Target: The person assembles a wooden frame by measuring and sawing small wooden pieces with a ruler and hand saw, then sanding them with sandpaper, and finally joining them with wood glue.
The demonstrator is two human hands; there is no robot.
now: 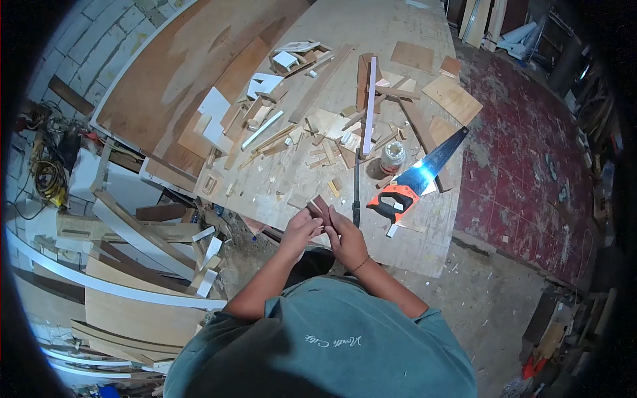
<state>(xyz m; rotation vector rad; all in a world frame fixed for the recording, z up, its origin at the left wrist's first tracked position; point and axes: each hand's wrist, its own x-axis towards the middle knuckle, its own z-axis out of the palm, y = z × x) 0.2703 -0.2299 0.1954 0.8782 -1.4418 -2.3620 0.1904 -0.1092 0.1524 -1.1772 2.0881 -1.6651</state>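
Observation:
Close to my body, at the near edge of the wooden table (424, 249), both hands meet around a small dark reddish-brown wood piece (319, 207). My left hand (302, 231) has its fingers closed on the piece's left side. On its right side is my right hand (347, 240), fingers bent against it. To the right lies a saw (424, 174) with an orange and black handle, its blade pointing away to the upper right. A glass jar (393, 158) stands beside the blade. A dark thin bar (356, 192) lies just beyond my right hand.
Wood scraps (325, 152) and offcuts are scattered over the table's middle. A long pale strip (370, 106) lies farther back. Large boards (179, 79) lean at the left, above stacked panels (133, 265). Red flooring (517, 172) lies right of the table.

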